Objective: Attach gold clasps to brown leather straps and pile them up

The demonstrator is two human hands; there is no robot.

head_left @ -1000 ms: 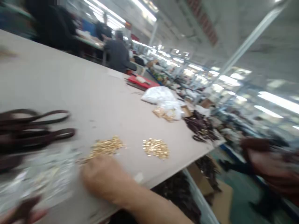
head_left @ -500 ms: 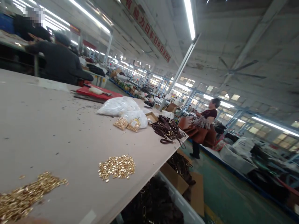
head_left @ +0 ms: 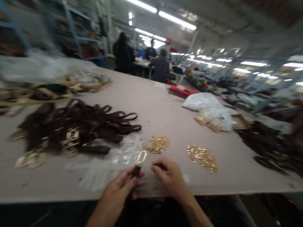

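My left hand [head_left: 123, 187] rests at the table's near edge, its fingers pinched on the end of a dark brown strap [head_left: 136, 171] that carries a pale metal buckle [head_left: 141, 156]. My right hand [head_left: 169, 176] lies just to the right, fingers curled down on the tabletop; what they hold, if anything, is hidden. Two small heaps of gold metal pieces lie beyond the hands, one [head_left: 158, 144] close behind them and one [head_left: 203, 156] further right. A big pile of dark brown straps with buckles [head_left: 75, 126] lies to the left.
Clear plastic bags [head_left: 113, 160] lie left of the hands. White bags [head_left: 205, 102], packets of gold parts [head_left: 209, 122] and a red tray [head_left: 182, 90] sit at the far right of the beige table [head_left: 153, 107]. More dark straps [head_left: 270, 145] lie on the right. People stand at tables behind.
The view has swung back from the factory hall down to the table. Both my hands are in sight now at the near edge, the left one pinching a strap.
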